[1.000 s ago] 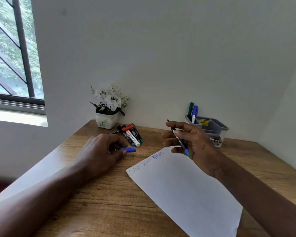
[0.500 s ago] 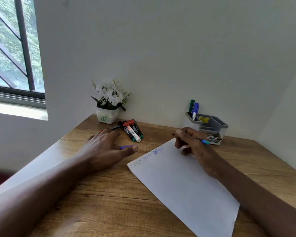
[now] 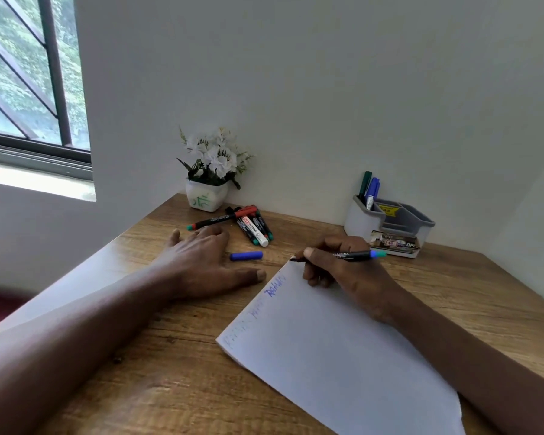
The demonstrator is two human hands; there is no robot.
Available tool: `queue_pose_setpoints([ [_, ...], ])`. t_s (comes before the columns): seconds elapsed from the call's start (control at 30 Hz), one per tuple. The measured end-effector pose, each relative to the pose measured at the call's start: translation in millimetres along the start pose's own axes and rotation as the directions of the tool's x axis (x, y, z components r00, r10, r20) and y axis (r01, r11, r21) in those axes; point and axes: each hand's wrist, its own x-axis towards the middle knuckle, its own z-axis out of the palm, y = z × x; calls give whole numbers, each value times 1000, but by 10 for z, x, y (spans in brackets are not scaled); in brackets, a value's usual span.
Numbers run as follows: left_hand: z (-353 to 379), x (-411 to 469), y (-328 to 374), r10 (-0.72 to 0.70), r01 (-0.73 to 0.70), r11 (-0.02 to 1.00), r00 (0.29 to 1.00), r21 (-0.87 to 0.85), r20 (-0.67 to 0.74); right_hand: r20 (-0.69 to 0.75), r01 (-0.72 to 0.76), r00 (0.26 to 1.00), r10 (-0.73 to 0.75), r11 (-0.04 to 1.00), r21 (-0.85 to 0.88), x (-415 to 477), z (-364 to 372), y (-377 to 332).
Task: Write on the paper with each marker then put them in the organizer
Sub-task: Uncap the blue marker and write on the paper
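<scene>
White sheet of paper lies askew on the wooden table, with blue scribbles and fainter writing along its upper left edge. Against the wall behind it stands a grey plastic organizer, with green and blue markers upright in its back left compartment. A heap of loose black-bodied markers with red, green and white parts lies near a white pot of white flowers in the corner, well apart from the organizer. A blue cap rests on the wood between that heap and the paper's far corner. A barred window is off to the left.

The left hand lies flat on the table, palm down and fingers spread and relaxed, grasping nothing; the cap is just beside it and its thumb reaches close to the paper's edge. The right hand is curled round a thin black marker with a teal end, pinching it in a writing grip, its tip at the sheet's far corner.
</scene>
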Motion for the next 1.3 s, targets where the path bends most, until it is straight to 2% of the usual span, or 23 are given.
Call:
queue_pose_setpoints([
  [0.13,4,-2,-5,8,-8,1000,1000,-7,2,38,8,999,-7,1000,-28,16,24,14],
  [0.3,7,-9,10,11,-13,998,999,60,38,18,51,999,-50,997,-55,-16,79,-4],
  [0.43,18,13,8,17,-18,998,1000,62,25,101,-17,995,12,999,46,-15,111,-69],
  [0.57,22,23,-3,28,-29,998,999,55,19,162,-62,985,63,998,-9,43,136,-78],
  [0.67,19,22,0,23,-24,999,1000,47,11,127,-75,989,76,997,-11,77,146,-76],
  [0.9,-6,3,20,17,-18,999,1000,47,17,7,15,1000,-14,988,-153,67,209,-33],
  [1.17,5,20,12,21,-21,999,1000,47,4,25,51,999,-46,976,-210,67,205,-50],
  [1.3,5,15,19,14,-14,998,1000,54,8,25,47,999,-44,987,-153,70,206,-22],
])
